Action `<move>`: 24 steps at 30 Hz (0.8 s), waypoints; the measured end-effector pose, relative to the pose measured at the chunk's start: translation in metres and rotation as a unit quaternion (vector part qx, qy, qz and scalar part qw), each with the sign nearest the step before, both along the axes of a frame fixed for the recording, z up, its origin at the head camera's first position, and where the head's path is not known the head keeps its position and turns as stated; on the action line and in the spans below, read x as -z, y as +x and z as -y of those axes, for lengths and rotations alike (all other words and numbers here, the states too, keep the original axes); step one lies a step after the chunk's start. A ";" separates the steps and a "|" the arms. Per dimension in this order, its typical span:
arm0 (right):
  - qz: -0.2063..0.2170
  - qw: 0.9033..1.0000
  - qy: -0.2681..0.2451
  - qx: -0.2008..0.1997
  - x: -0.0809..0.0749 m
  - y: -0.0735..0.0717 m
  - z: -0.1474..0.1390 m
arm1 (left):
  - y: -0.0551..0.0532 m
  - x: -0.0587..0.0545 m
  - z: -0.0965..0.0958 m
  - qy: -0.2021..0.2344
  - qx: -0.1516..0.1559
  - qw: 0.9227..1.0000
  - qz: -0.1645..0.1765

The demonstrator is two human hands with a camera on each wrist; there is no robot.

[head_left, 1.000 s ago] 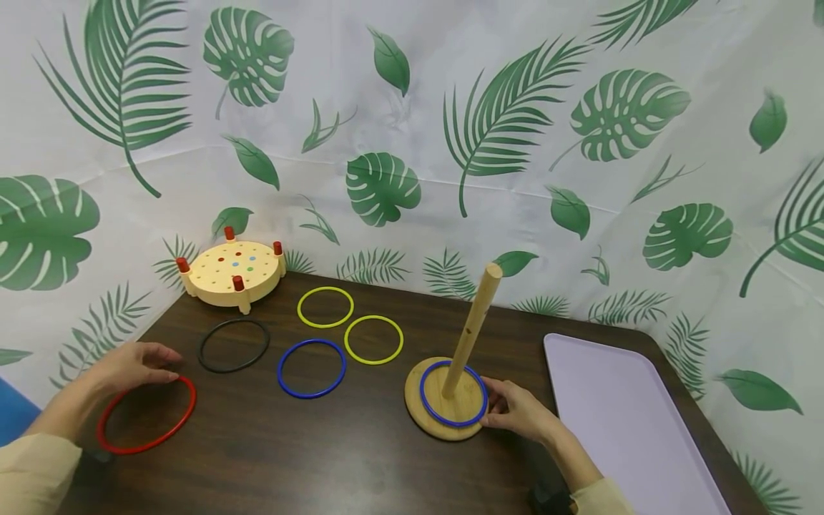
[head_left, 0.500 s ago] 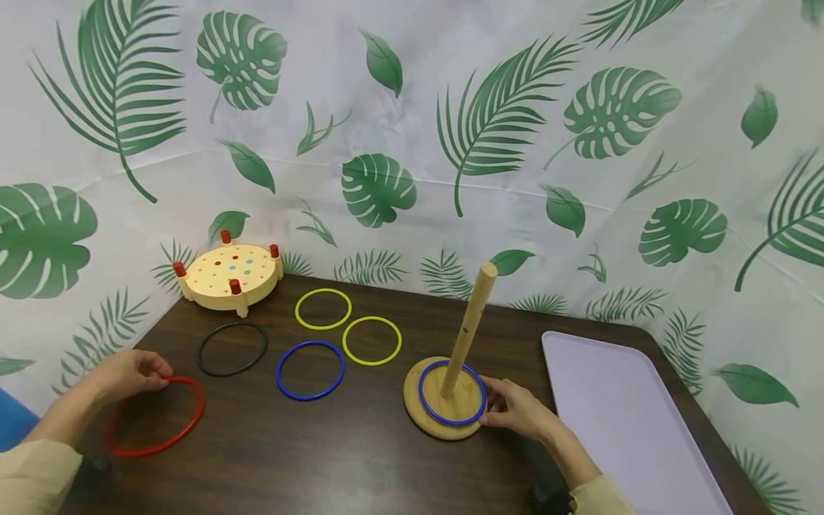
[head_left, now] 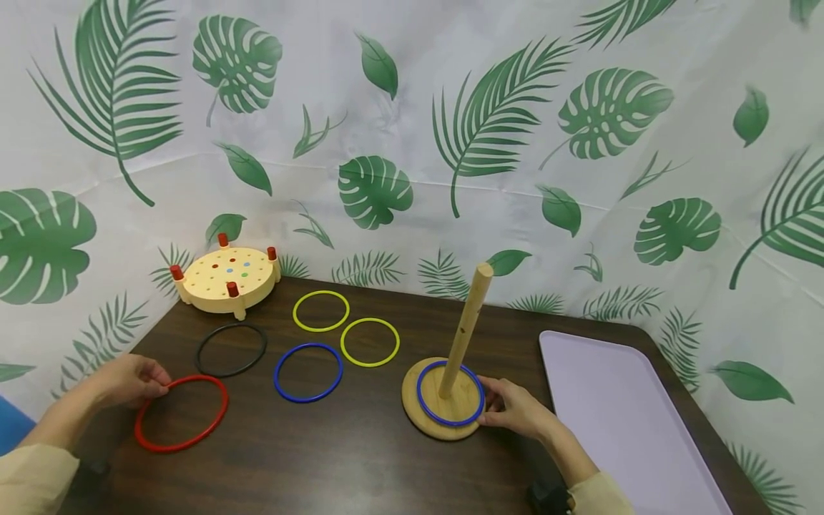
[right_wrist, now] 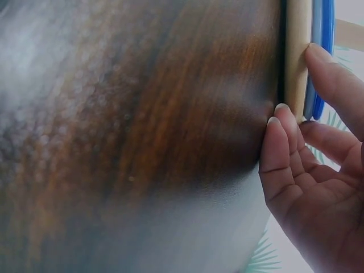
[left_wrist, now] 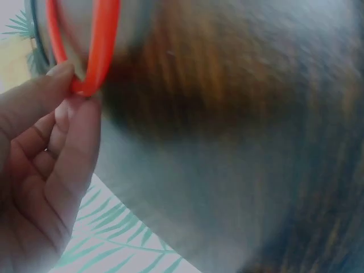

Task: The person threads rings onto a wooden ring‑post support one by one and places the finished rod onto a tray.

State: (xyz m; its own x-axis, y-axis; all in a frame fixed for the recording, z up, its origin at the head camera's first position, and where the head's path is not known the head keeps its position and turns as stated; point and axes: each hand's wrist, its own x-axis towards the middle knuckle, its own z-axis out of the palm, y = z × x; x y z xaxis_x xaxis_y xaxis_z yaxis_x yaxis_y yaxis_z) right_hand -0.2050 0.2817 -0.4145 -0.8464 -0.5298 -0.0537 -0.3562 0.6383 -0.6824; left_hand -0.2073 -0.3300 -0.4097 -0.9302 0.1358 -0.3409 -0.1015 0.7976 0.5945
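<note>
A red ring (head_left: 170, 448) is pinched at its left side between the thumb and fingers of my left hand (head_left: 131, 379). In the left wrist view the red ring (left_wrist: 103, 45) rises tilted from the fingertips. To the right, a wooden ring stand (head_left: 410, 400) has a round base and a tall upright peg (head_left: 466, 322). A blue ring (head_left: 458, 424) lies on that base, around the peg. My right hand (head_left: 518, 411) grips the base's right edge. In the right wrist view its thumb (right_wrist: 321, 54) lies beside the blue ring, the fingers (right_wrist: 277, 142) lower along the base's rim.
On the table lie a black ring (head_left: 222, 375), another blue ring (head_left: 309, 400) and two yellow rings, one nearer (head_left: 370, 365) and one farther (head_left: 320, 330). A round cream pegboard (head_left: 225, 280) with red pegs stands back left. A lilac tray (head_left: 624, 400) lies right. Leaf-print cloth hangs behind.
The red ring has swung to the right while my left hand keeps hold of its edge, the hand shifting slightly. My right hand and the ring stand have stayed in place.
</note>
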 end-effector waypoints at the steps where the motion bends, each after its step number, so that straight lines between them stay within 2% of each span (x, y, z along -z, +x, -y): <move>1: 0.001 1.000 0.000 0.000 0.000 0.000 0.000 | 0.000 -0.001 -0.001 0.005 0.003 1.000 0.006; 5: 0.003 1.000 -0.001 0.000 0.000 -0.001 -0.001 | 0.001 -0.010 -0.008 0.025 0.022 0.999 0.021; 14: 0.001 1.000 -0.004 -0.005 0.000 -0.001 -0.001 | -0.002 -0.033 -0.039 0.082 0.065 0.994 0.005; 17: 0.005 1.000 -0.004 -0.002 0.000 0.000 0.000 | -0.004 -0.040 -0.053 0.117 0.069 0.991 -0.004; 24: 0.006 1.000 -0.001 0.003 -0.001 0.001 0.000 | -0.010 -0.060 -0.095 0.186 0.059 0.980 -0.037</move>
State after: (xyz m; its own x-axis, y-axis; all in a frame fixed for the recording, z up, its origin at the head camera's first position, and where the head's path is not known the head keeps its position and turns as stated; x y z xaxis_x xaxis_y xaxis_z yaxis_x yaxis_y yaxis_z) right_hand -0.2042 0.2817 -0.4134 -0.8486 -0.5254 -0.0619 -0.3450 0.6384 -0.6881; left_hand -0.2173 -0.2349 -0.3494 -0.9205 0.3465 -0.1805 0.0326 0.5285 0.8483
